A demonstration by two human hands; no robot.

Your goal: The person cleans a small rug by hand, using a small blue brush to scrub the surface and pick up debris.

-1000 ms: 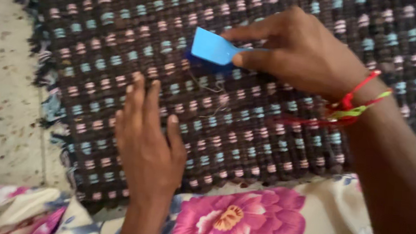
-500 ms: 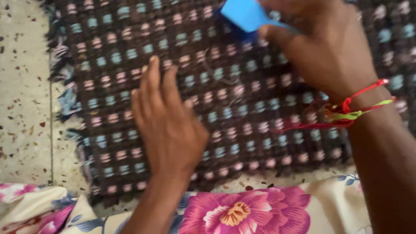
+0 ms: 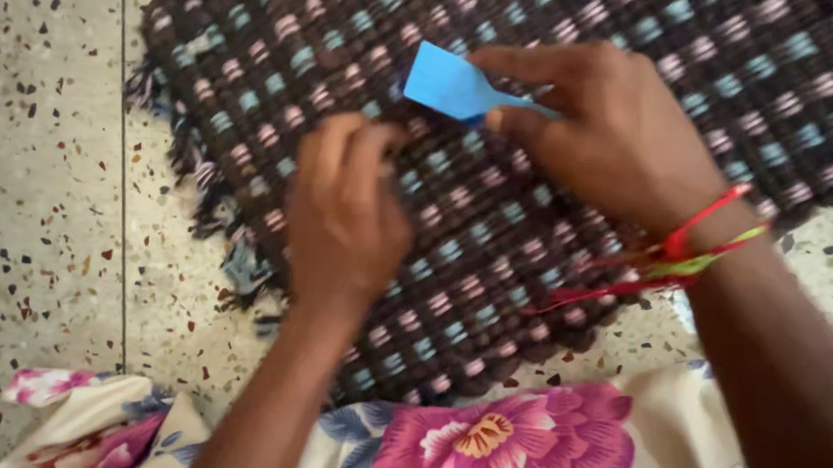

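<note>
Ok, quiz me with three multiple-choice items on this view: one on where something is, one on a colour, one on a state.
1. Where does the left hand rest?
A. on the woven mat
B. on the bare terrazzo floor
C. on the floral cloth

2. What colour is the flat tool in the right hand?
A. red
B. blue
C. green

3. How is the tool held?
A. lying loose on the mat
B. pinched between thumb and fingers
C. tucked under the wrist threads

Answers: 1 A, the left hand lies on the weave; 2 B, its blade is bright blue; 3 B, the right hand's fingertips close on its handle.
</note>
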